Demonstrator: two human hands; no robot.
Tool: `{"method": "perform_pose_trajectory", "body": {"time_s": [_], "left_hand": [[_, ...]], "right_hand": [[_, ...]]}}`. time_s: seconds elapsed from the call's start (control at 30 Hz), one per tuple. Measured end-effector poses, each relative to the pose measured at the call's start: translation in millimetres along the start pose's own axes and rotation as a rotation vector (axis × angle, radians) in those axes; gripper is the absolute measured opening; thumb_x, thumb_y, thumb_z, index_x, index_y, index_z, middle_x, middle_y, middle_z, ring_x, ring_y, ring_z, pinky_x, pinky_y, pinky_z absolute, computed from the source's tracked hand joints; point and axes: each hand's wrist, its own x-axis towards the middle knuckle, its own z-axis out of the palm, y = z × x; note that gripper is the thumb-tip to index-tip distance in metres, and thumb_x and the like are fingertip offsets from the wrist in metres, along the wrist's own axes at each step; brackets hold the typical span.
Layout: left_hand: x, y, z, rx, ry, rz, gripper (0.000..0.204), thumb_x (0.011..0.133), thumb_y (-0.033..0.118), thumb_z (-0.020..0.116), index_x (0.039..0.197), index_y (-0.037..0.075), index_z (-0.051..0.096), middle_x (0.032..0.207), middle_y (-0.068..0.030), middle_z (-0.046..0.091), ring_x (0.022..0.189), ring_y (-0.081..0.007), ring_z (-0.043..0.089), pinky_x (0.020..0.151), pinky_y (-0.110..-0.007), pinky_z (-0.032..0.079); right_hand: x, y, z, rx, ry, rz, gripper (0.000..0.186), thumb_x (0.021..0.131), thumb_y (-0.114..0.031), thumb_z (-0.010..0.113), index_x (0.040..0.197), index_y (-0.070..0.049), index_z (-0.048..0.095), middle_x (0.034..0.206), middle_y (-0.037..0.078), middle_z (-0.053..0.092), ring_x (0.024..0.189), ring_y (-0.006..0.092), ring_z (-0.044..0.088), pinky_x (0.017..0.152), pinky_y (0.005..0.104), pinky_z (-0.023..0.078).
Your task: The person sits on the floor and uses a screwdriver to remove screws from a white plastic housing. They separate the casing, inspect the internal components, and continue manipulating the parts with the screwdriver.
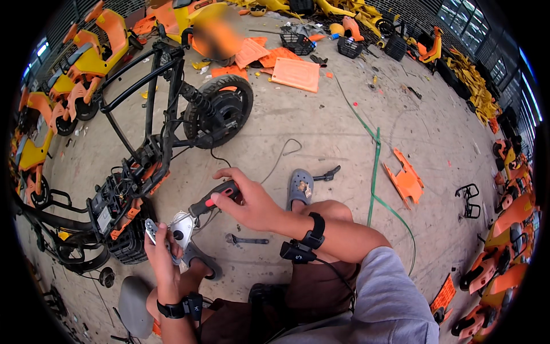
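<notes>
Silver-white metal part: a flat, rounded piece with a dark round opening [184, 222], held above the floor near the left shoe; whether it was one body with the holed silver edge by the thumb could not be told.
Part, handling: judged stiff, modest in weight, perhaps slick at the bare faces; best held by the rim, clear of the opening.
Driver: a dark grey-and-black hand tool with red accents and a thick, straight handle [207, 200]; judged rigid, light to middling, easiest held round the rear of the handle.
Driver tip: directed down-left at the part; contact unclear.
Left hand [163, 247]: closed on the part's near edge, thumb uppermost, forearm rising from below, wrist strapped.
Right hand [250, 202]: closed about the handle's rear, thumb along it, index finger lifted; elbow bent outward, forearm slanting in from the right.
Floor item: a grey metal adjustable wrench [247, 240], lying apart from both hands.
</notes>
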Motion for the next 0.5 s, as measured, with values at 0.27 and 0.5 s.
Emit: {"method": "perform_pose_trajectory", "body": {"time_s": [0.27,0.5], "left_hand": [[-0.5,-0.3,4.2,-0.036,-0.013,-0.011,0.022,0.096,0.025,0.062,0.092,0.01,0.046,0.068,-0.0029,0.048,0.042,-0.0092,0.038,0.037,-0.025,0.029],[0.2,1.9,-1.0,-0.151,-0.049,-0.087,0.029,0.098,0.037,0.056,0.096,0.009,0.052,0.068,-0.0027,0.05,0.044,-0.0092,0.04,0.04,-0.024,0.032]], "right_hand": [[-1.2,-2.2,-4.1,-0.003,0.014,0.003,0.05,0.091,-0.018,0.067,0.133,-0.005,0.043,0.093,0.003,0.058,0.074,0.0077,0.054,0.062,0.0241,0.045],[2.5,5.0,4.8,-0.067,0.103,-0.017,0.055,0.09,-0.022,0.07,0.134,-0.004,0.043,0.091,0.008,0.058,0.069,0.0106,0.058,0.061,0.0267,0.048]]}}
